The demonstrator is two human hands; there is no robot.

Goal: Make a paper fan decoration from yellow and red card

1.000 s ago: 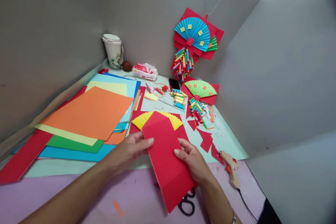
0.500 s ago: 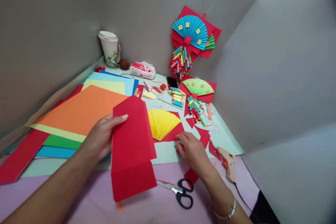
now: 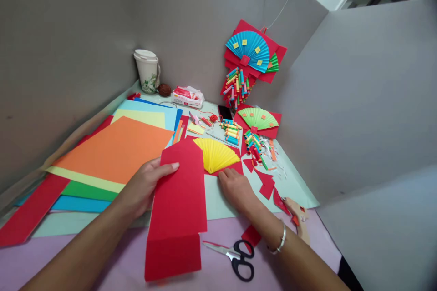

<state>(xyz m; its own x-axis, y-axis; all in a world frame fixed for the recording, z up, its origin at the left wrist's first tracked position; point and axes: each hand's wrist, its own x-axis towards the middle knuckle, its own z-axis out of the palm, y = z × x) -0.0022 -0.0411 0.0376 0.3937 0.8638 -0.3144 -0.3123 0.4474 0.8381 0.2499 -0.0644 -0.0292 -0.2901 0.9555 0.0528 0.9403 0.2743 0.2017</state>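
Observation:
My left hand [image 3: 145,186] grips a long red paper piece [image 3: 182,191] by its left side, thumb on top and fingers behind. The paper is creased near its lower end and held above the table. Behind it lies a pleated yellow paper fan [image 3: 220,154] on a red card [image 3: 235,166]. My right hand [image 3: 237,191], fingers curled, is at that card's near edge just below the fan; its fingertips are partly hidden. Black-handled scissors [image 3: 239,259] lie partly open near me, beside a small red scrap [image 3: 251,236].
Coloured sheets [image 3: 116,150] are stacked at left. A glue gun [image 3: 298,218] lies right, past red scraps [image 3: 266,184]. Farther back are rolled paper tubes [image 3: 232,132], a green fan [image 3: 257,118], a phone [image 3: 224,112], a tissue pack [image 3: 187,97] and a lidded cup [image 3: 147,72]. A blue-fan ornament [image 3: 249,50] hangs above.
My right hand has moved left and closed at the red card's edge. The card and yellow fan have shifted slightly away from me. The left hand's red paper has moved right.

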